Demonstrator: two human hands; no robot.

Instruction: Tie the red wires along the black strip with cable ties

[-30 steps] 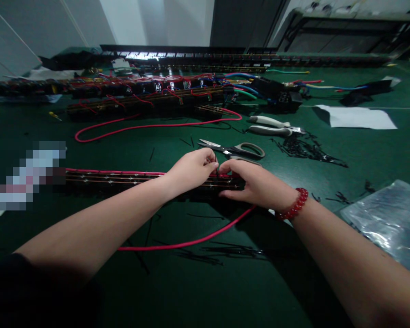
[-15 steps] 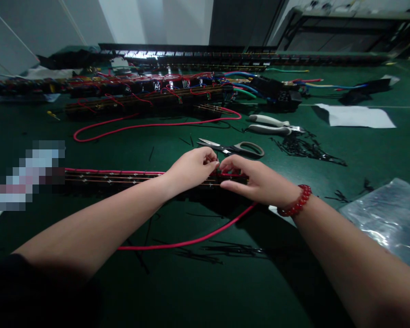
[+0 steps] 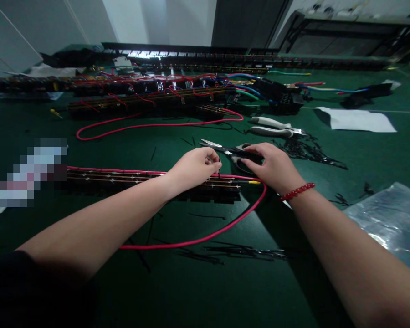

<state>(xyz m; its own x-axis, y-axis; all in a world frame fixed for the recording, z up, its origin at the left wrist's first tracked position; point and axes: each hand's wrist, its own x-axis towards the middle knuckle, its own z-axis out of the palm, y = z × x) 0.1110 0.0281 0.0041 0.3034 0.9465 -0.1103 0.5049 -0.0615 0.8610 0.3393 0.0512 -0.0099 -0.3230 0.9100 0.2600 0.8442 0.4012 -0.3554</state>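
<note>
A long black strip (image 3: 130, 180) with copper bars and a red wire (image 3: 205, 237) along it lies across the green table. My left hand (image 3: 193, 167) rests on the strip's right part, its fingertips pinched on a thin black tie (image 3: 219, 169) that stands up there. My right hand (image 3: 271, 165) has its fingers curled over the grey handles of the scissors (image 3: 225, 149), just behind the strip's right end. A red bead bracelet (image 3: 297, 191) is on that wrist. The red wire loops from the strip's end round toward me.
Grey-handled pliers (image 3: 273, 126) and a heap of cut black tie ends (image 3: 307, 148) lie behind the scissors. More wired strips (image 3: 146, 98) fill the back of the green table (image 3: 379, 155). White paper (image 3: 357, 120) is at the right, a clear plastic bag (image 3: 391, 221) at the near right.
My right hand left the strip's right end and moved back onto the scissors' handles. The wire's loop at that end now shows. My left hand stayed pinched in place.
</note>
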